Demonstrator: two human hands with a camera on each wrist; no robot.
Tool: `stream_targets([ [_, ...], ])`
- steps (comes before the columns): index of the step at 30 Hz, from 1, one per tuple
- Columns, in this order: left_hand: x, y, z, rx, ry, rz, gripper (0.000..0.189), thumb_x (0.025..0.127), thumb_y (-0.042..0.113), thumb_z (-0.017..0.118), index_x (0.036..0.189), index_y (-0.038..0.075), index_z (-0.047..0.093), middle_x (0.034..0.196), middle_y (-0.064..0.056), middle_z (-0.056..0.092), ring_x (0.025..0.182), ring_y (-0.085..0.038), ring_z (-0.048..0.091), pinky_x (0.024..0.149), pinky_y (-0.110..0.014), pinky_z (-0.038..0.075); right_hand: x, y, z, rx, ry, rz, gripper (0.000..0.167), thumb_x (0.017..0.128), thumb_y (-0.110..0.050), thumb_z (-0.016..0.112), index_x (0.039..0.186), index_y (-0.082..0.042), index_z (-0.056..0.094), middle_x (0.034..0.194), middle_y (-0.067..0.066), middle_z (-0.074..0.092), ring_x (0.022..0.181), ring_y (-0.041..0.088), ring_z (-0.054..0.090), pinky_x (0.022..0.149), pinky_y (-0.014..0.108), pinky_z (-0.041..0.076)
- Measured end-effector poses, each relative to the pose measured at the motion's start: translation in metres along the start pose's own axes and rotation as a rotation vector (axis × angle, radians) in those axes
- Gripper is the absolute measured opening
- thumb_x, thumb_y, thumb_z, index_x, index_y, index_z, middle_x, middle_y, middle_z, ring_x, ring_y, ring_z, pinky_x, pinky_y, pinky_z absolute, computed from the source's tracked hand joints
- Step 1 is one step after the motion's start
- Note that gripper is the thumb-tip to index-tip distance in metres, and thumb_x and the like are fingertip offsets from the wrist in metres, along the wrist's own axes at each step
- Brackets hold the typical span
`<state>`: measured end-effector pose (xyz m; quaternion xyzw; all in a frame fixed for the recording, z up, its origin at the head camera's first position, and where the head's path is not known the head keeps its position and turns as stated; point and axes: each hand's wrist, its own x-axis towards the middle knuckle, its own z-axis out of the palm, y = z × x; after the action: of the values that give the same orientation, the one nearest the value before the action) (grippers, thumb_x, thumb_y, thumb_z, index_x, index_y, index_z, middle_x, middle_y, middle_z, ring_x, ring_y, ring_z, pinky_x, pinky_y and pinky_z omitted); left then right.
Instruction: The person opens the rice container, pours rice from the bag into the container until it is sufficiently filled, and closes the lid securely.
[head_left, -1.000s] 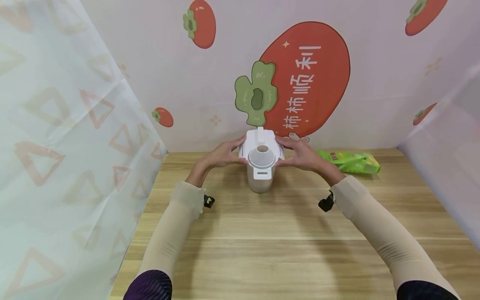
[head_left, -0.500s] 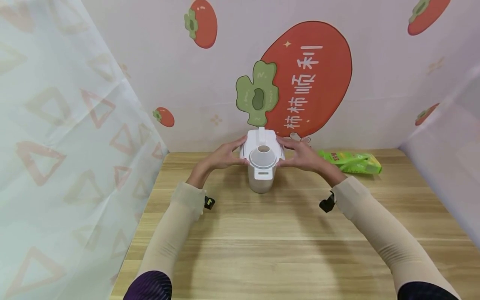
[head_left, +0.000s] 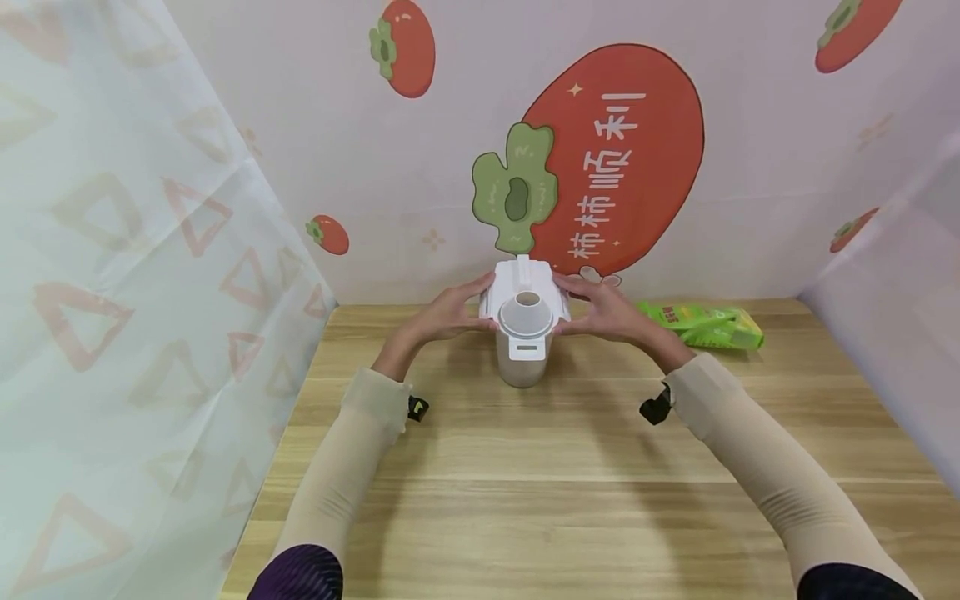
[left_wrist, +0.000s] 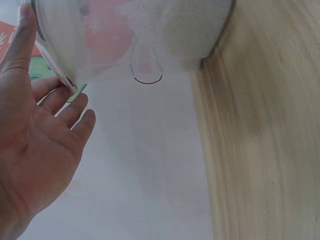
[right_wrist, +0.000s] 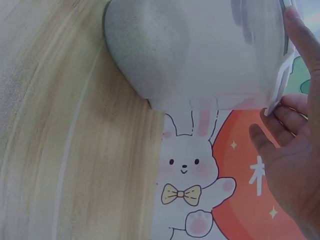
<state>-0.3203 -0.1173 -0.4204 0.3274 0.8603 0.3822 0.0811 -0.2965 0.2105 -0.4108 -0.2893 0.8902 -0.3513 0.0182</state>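
A clear storage container point(head_left: 522, 372) with a white lid point(head_left: 504, 283) stands upright near the back of the table. The lid carries a round spout and a tab at the near side. Whitish granular contents point(left_wrist: 192, 30) lie at its bottom, seen also in the right wrist view as a pale heap point(right_wrist: 145, 45). My left hand point(head_left: 450, 311) grips the lid's left edge, thumb on the near side and fingers on the far side. On the opposite edge my right hand point(head_left: 609, 312) holds the lid the same way.
A green packet point(head_left: 708, 327) lies on the wooden table point(head_left: 525, 483), right of the container by the back wall. The back wall point(head_left: 405, 183) is printed with red persimmons and rises just behind the container. A patterned side wall point(head_left: 142, 333) borders the left.
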Motion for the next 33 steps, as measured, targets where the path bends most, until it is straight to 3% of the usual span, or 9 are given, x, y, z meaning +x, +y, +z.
stream_targets([
  [10, -0.002, 0.013, -0.01, 0.057, -0.047, -0.02, 0.101, 0.091, 0.034, 0.086, 0.168, 0.009, 0.025, 0.176, -0.007, 0.018, 0.163, -0.021, 0.019, 0.132, -0.038, 0.019, 0.0, 0.009, -0.009, 0.013, 0.01, -0.055, 0.086, 0.083, -0.024, 0.093, 0.156, -0.004, 0.052, 0.155, 0.021, 0.055, 0.133, 0.043, 0.061, 0.107, 0.061, 0.052],
  [17, 0.007, 0.024, -0.009, 0.083, -0.104, -0.017, 0.109, 0.088, 0.036, 0.088, 0.168, 0.005, 0.02, 0.178, -0.007, 0.01, 0.164, -0.02, 0.01, 0.133, -0.035, 0.014, 0.001, 0.009, -0.015, 0.017, -0.003, -0.049, 0.077, 0.082, -0.024, 0.094, 0.149, -0.002, 0.06, 0.148, 0.021, 0.062, 0.127, 0.043, 0.064, 0.106, 0.061, 0.053],
  [24, 0.011, 0.024, -0.007, 0.114, -0.127, -0.016, 0.112, 0.088, 0.037, 0.089, 0.167, 0.001, 0.018, 0.178, -0.011, 0.007, 0.164, -0.022, 0.008, 0.133, -0.033, 0.013, 0.002, 0.01, -0.017, 0.062, -0.028, -0.043, 0.075, 0.082, -0.013, 0.093, 0.148, 0.0, 0.06, 0.146, 0.021, 0.063, 0.129, 0.043, 0.063, 0.109, 0.062, 0.05],
  [33, 0.012, 0.023, -0.006, 0.103, -0.138, -0.019, 0.112, 0.088, 0.036, 0.088, 0.167, 0.001, 0.017, 0.178, -0.01, 0.005, 0.164, -0.021, 0.006, 0.133, -0.033, 0.012, 0.005, 0.011, -0.019, 0.082, -0.049, -0.057, 0.075, 0.082, -0.014, 0.093, 0.148, -0.001, 0.061, 0.147, 0.019, 0.063, 0.133, 0.04, 0.061, 0.11, 0.062, 0.049],
])
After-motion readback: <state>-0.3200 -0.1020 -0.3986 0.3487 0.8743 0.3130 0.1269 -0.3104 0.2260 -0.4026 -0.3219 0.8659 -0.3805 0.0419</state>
